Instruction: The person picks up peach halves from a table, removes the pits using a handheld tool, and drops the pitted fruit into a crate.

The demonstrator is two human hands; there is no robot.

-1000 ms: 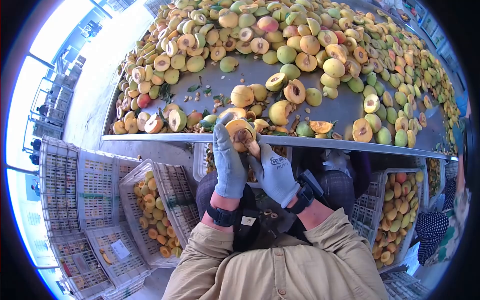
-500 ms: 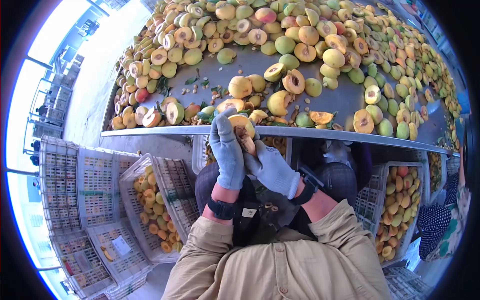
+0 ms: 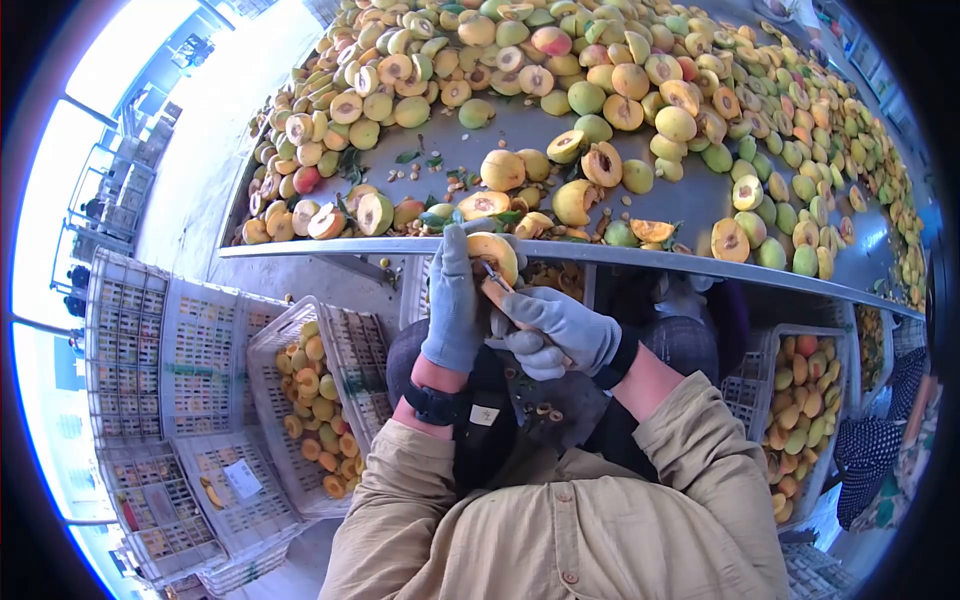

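My left hand [image 3: 455,305], in a grey glove, holds a yellow peach half [image 3: 495,256] with its cut side turned to the right hand, just in front of the table's metal edge [image 3: 560,247]. My gloved right hand [image 3: 565,330] is wrapped round a small tool with a wooden handle [image 3: 503,299]. The tool's metal tip touches the inside of the peach half; its exact shape is hard to make out. Behind the hands, cut peaches [image 3: 484,205], loose pits and green leaves lie on the metal table [image 3: 430,140].
Crates of peach halves stand to the left [image 3: 265,390] and right [image 3: 840,400] below the table. Stacked empty crates [image 3: 200,365] are at the far left. A person's patterned clothing [image 3: 875,450] shows at the right edge.
My right hand has drawn back and turned, so the tool's handle now shows. The peach half has tilted in my left hand. The whole view has shifted slightly.
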